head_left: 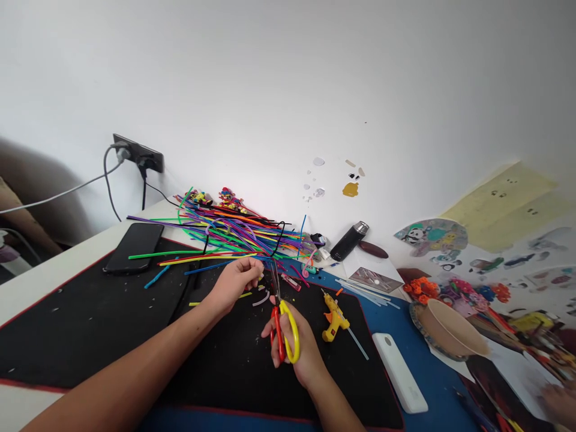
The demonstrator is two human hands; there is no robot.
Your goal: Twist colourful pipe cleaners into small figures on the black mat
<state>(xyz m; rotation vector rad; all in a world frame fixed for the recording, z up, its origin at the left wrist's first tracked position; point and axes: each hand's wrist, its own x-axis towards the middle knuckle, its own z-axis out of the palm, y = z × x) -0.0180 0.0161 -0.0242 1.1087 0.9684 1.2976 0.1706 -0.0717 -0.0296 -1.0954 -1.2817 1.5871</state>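
Note:
My right hand [302, 347] grips a pair of scissors [289, 333] by its red and yellow handles. The blades point away from me and look slightly parted. Just left of the blades, my left hand [236, 282] is closed in a pinch; what lies between thumb and fingertips is too small to name. Beyond both hands spreads a heap of colourful pipe cleaners [243, 225]. Short cut pieces lie on the black mat [216, 366] near my fingers, among them a curved pale purple piece [261, 300].
A yellow glue gun [333, 318] with a glue stick lies to the right, near a white power bank [399, 372]. A phone [135, 247] rests at the left. Behind are a black flask [348, 240] and the wall. Far right: a bowl [456, 330] and a blurred hand [560, 403].

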